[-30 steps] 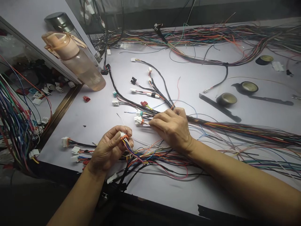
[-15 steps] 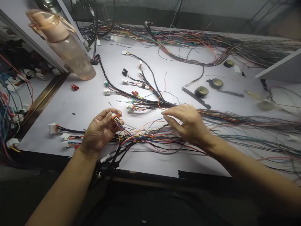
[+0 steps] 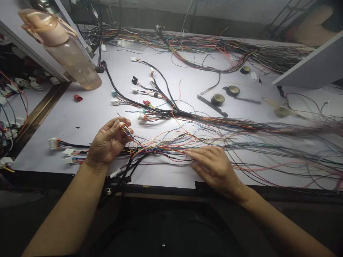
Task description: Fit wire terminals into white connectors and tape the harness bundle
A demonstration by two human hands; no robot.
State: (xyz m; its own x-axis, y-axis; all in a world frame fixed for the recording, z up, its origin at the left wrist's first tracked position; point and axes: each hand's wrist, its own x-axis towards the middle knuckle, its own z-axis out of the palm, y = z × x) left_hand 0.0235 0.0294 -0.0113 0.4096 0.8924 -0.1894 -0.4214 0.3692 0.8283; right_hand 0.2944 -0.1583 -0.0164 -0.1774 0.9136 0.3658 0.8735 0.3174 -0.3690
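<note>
White bench top [image 3: 88, 117], brightly lit and pretty much buried in wire. I'm using the black-taped trunk [image 3: 171, 113] of the harness as my reference. The left hand [image 3: 107, 144] sits just below and left of it, thumb and fingertips pinched shut on a small white connector [image 3: 122, 125] that's held a little off the bench. Its coloured wires [image 3: 160, 150] fan out to the right, underneath the trunk. The right hand [image 3: 214, 167] is below and right of the trunk, fingers stretched nearly flat and close together on those loose wires. As far as I can see it's resting on them, not gripping anything. A tape roll [image 3: 217, 99] lies up-right of the trunk, and a pinkish bottle [image 3: 61, 46] is far up-left of it.

Handling-wise, I'd guess the connector weighs next to nothing: hard plastic shell, a bit fiddly and slick. The wires look floppy and tangle-prone, and the crimped ends probably hate being yanked. Best hold looks like the shell's sides, not the wires.
</note>
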